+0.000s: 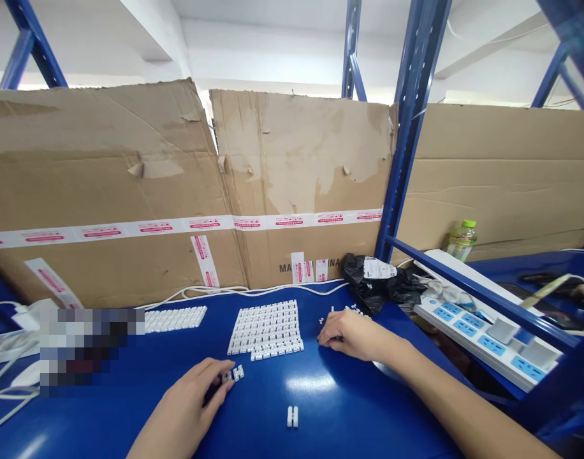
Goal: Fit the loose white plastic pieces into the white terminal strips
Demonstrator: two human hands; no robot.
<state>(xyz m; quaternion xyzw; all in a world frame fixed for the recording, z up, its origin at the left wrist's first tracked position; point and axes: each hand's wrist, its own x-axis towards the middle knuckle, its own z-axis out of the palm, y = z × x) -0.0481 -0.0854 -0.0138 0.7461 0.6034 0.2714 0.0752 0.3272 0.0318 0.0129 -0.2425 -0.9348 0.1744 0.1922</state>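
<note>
My left hand point(196, 398) rests low over the blue table, thumb and index finger closed around a small white plastic connector piece point(227, 377). Just past those fingertips lies a second white piece point(238, 372). My right hand point(348, 333) reaches down to the tabletop with its fingers curled together beside scattered tiny white parts point(353, 310); what its fingertips hold, if anything, is hidden. Between and beyond the hands, many white pieces form a tight block of rows point(268, 326). Nearer me, a pair of slim white pieces point(292, 417) lies side by side.
Another row of white pieces point(177, 318) lies at the back left, beside a blurred-out patch. A black plastic bag point(368, 290) sits at the back right. Further right are a power strip point(464, 327), a blue rack post point(401, 146) and a bottle point(462, 240). Cardboard point(292, 159) walls the back.
</note>
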